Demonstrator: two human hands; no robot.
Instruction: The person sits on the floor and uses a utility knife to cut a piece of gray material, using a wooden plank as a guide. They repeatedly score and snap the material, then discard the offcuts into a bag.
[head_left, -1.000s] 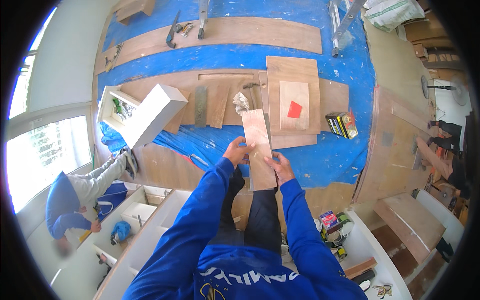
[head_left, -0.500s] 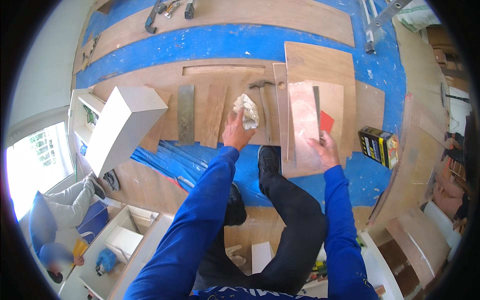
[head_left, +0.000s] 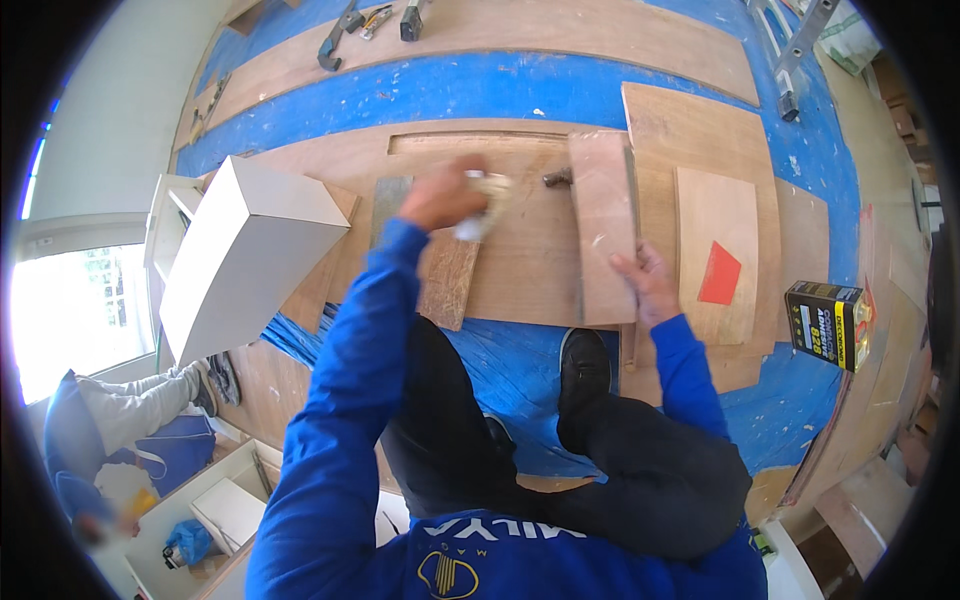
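Crumpled off-white paper or cloth (head_left: 490, 205), blurred by motion, is bunched in my left hand (head_left: 445, 190). That hand is above two narrow wooden strips, a grey one (head_left: 390, 205) and a brown one (head_left: 447, 280). My right hand (head_left: 650, 278) grips the right edge of a thin pinkish wooden board (head_left: 604, 230), held upright lengthwise in the view. Beneath this board lies a hammer (head_left: 558, 178); only its head shows clearly, the handle being mostly covered. A red flat piece (head_left: 720, 273) rests on a smaller pale panel (head_left: 745, 215) to the right.
A large plywood sheet (head_left: 690, 125) lies under the panel. At right stands a black and yellow tin (head_left: 825, 325). A white box-shaped unit (head_left: 260, 250) is at left, near a seated person (head_left: 130, 410). Tools (head_left: 340, 40) and ladder legs (head_left: 790, 80) lie beyond, on blue sheeting (head_left: 470, 85).
My right hand has shifted the thin board left, off the stacked panels and over the hammer. My left hand has moved left and away from me with the crumpled material. The view has shifted.
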